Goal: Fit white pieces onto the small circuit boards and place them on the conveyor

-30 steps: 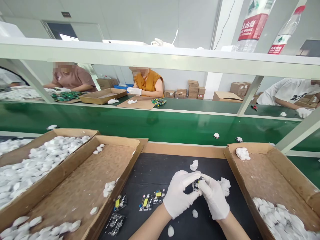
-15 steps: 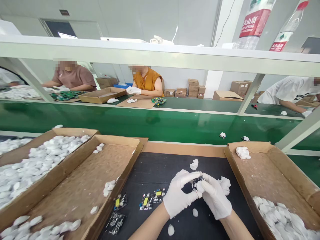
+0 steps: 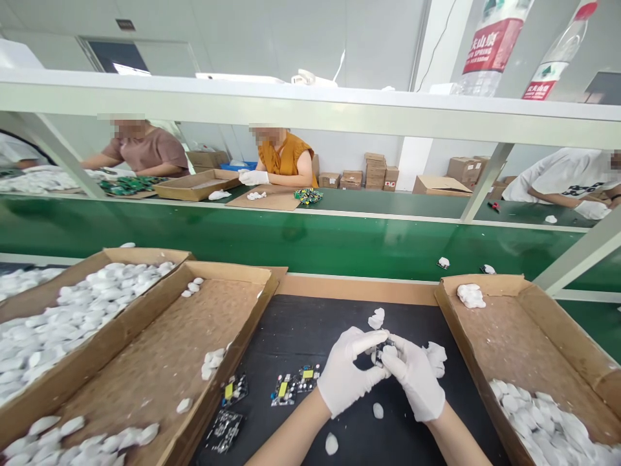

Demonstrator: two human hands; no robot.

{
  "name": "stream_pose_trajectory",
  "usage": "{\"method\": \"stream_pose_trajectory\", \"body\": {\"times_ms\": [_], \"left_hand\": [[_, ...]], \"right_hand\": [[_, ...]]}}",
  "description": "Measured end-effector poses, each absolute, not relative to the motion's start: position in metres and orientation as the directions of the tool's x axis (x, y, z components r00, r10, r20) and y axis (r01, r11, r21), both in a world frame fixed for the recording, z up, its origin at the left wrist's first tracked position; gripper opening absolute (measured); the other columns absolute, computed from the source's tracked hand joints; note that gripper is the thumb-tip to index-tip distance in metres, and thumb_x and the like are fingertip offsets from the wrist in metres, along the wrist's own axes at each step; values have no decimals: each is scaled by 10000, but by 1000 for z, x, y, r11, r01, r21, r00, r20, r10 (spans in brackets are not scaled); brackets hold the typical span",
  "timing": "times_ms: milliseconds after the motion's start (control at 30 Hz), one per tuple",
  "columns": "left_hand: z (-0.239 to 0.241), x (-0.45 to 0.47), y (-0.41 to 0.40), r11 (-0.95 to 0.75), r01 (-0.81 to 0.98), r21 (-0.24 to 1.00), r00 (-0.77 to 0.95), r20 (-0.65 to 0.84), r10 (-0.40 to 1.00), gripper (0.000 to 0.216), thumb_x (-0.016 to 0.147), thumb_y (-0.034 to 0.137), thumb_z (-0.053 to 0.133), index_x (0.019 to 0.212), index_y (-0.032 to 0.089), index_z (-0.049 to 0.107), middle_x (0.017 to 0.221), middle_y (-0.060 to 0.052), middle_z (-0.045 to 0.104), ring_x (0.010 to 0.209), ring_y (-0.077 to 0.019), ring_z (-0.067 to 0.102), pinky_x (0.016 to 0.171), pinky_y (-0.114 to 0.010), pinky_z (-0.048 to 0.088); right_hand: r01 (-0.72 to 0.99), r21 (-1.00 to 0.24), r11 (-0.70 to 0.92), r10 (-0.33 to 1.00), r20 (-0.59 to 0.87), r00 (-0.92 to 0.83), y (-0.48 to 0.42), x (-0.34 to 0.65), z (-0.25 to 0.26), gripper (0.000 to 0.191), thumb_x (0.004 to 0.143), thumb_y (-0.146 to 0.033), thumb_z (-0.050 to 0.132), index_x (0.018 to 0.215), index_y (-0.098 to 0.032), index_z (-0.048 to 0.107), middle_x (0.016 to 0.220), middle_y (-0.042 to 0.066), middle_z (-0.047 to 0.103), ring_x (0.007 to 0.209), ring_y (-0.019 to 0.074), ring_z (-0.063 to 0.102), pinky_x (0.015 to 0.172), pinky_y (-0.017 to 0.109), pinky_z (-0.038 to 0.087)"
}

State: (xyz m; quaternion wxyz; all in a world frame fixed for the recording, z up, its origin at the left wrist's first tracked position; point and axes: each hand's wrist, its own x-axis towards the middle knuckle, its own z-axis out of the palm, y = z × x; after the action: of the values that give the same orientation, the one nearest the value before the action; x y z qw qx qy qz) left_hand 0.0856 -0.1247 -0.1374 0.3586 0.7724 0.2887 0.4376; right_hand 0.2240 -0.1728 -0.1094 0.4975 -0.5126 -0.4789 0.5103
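Note:
Both my hands wear white gloves and meet over the black mat (image 3: 301, 330). Between them is a small circuit board (image 3: 380, 353) with a white lump on it. My left hand (image 3: 350, 370) grips the board's left side between thumb and fingers. From the right, my right hand (image 3: 415, 377) holds the same board, its thumb against the white lump (image 3: 389, 351). Crumpled white material (image 3: 435, 359) lies just beyond my right hand, and another white piece (image 3: 376, 318) sits above. Two flat white lumps (image 3: 378, 410) rest below my hands. Several boards with yellow parts (image 3: 283, 389) lie to the left.
Cardboard trays with white lumps stand left (image 3: 233, 275) and right (image 3: 485, 336). Past the mat runs a green conveyor (image 3: 310, 243) carrying small boards (image 3: 443, 263). A white shelf (image 3: 310, 107) with bottles (image 3: 497, 45) crosses above. Co-workers (image 3: 286, 158) sit opposite.
My hands stay on the board; the right hand has shifted slightly left and its thumb has moved on the white lump. Boards on the conveyor have moved right.

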Motion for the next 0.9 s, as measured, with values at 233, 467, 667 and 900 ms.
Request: {"method": "stream_pose_trajectory", "body": {"times_ms": [233, 467, 667, 900], "left_hand": [[-134, 85, -124, -356, 11, 934, 531, 296, 794, 507, 643, 171, 755, 1133, 224, 637, 865, -23, 638, 755, -156, 578, 762, -302, 483], [-129, 83, -129, -416, 46, 908, 550, 324, 769, 475, 694, 149, 667, 1161, 208, 606, 919, -39, 636, 794, -163, 588, 790, -321, 493], [-127, 85, -129, -450, 61, 891, 584, 334, 740, 600, 628, 49, 643, 1197, 218, 556, 1170, -60, 604, 1004, -202, 577, 928, -357, 455], [-127, 85, -126, -437, 47, 898, 516, 352, 781, 413, 678, 193, 723, 1079, 214, 628, 1039, -49, 656, 837, -174, 607, 838, -323, 496]], "right_hand": [[83, -996, -36, 995, -28, 99, -175, 224, -114, 297, 699, -396, 694, 807, -136, 598, 630, -19, 504, 557, 112, 417, 530, 236, 373], [-255, -967, -18, 1000, -15, -12, -174, 224, -122, 317, 760, -433, 658, 906, -153, 629, 710, 4, 547, 674, 148, 476, 648, 270, 392], [-329, -941, -76, 996, -86, 16, -174, 221, -123, 343, 717, -460, 696, 820, -145, 606, 678, 3, 524, 643, 140, 461, 618, 261, 381], [-280, -959, -27, 1000, -26, -8, -175, 222, -119, 318, 783, -484, 610, 764, -169, 572, 714, 12, 506, 646, 144, 440, 609, 272, 371]]}}
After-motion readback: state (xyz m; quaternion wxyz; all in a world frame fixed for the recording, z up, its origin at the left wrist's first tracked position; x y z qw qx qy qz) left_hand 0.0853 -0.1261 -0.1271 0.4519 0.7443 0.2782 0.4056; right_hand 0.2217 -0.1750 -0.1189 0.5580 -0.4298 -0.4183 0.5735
